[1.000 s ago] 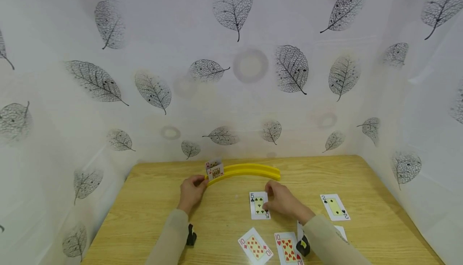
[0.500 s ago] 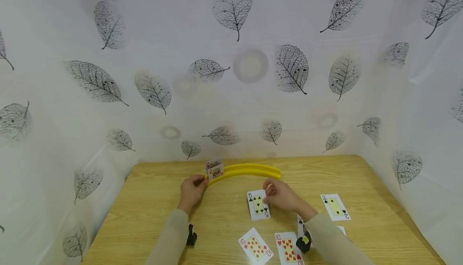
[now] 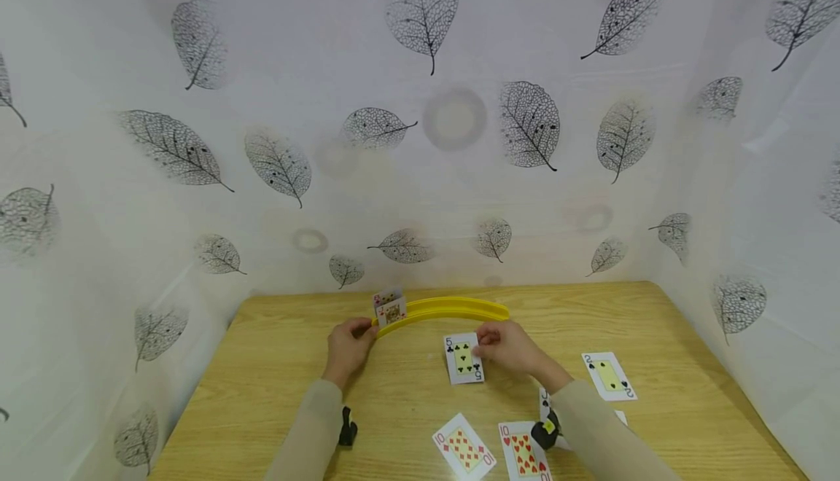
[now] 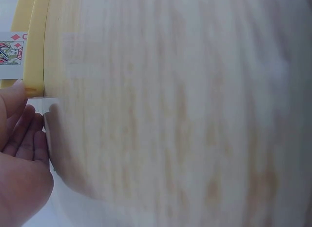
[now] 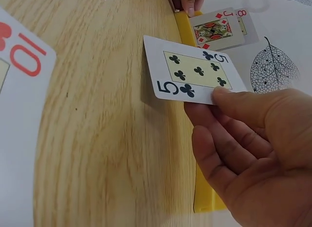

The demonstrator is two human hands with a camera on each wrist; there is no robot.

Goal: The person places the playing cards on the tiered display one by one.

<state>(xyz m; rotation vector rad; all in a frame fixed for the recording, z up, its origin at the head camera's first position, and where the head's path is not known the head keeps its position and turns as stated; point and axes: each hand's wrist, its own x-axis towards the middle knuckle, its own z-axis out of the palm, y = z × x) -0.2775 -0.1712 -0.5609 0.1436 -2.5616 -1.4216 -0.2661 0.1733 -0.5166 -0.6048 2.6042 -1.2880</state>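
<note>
My right hand (image 3: 512,350) pinches a five of clubs (image 3: 464,358) by its right edge, thumb on the face and fingers behind. In the right wrist view the card (image 5: 156,66) is raised off the table, face up and tilted. A curved yellow card holder (image 3: 453,307) stands at the back of the table, just beyond the card. My left hand (image 3: 348,350) grips the holder's left end; the left wrist view shows the thumb against that end. Upright in the holder near this hand are a jack of diamonds (image 5: 214,31) and, behind it, a red eight (image 5: 246,27).
A ten of diamonds (image 3: 464,448) and a ten of hearts (image 3: 523,452) lie face up near the front. A two of spades (image 3: 608,376) lies to the right. More cards are partly hidden under the right sleeve (image 3: 604,430). A leaf-patterned curtain (image 3: 453,197) closes off the back.
My right hand has lifted the five of clubs from the table and moved it a little left and toward the holder. The left hand has stayed at the holder's end.
</note>
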